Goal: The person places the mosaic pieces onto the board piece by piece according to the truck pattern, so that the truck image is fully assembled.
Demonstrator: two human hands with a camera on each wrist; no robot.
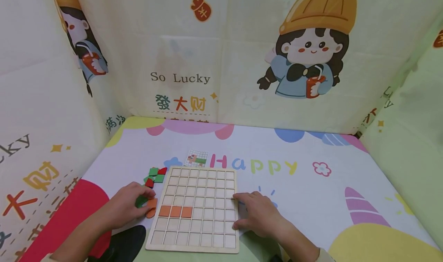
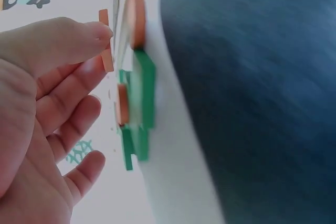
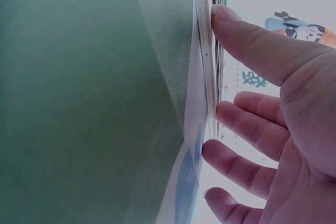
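Observation:
My left hand (image 1: 129,203) is just left of a pale wooden grid board (image 1: 208,203). In the left wrist view its thumb and fingers pinch a thin orange tile (image 2: 106,56), raised above the other pieces. Three orange tiles (image 1: 175,212) lie side by side at the left end of the board's third row from the bottom. Beside the left hand are an orange rounded piece (image 1: 150,213) and a green piece (image 1: 140,201), partly hidden by it. My right hand (image 1: 261,214) rests at the board's right edge, thumb and fingertips at the rim, fingers spread.
Several green pieces (image 1: 159,178) and red pieces (image 1: 149,183) lie loose along the board's upper left side. Behind the board is a small picture card (image 1: 196,158) with a coloured grid pattern. A printed cloth (image 1: 304,200) covers the table, and printed curtains (image 1: 238,62) enclose it.

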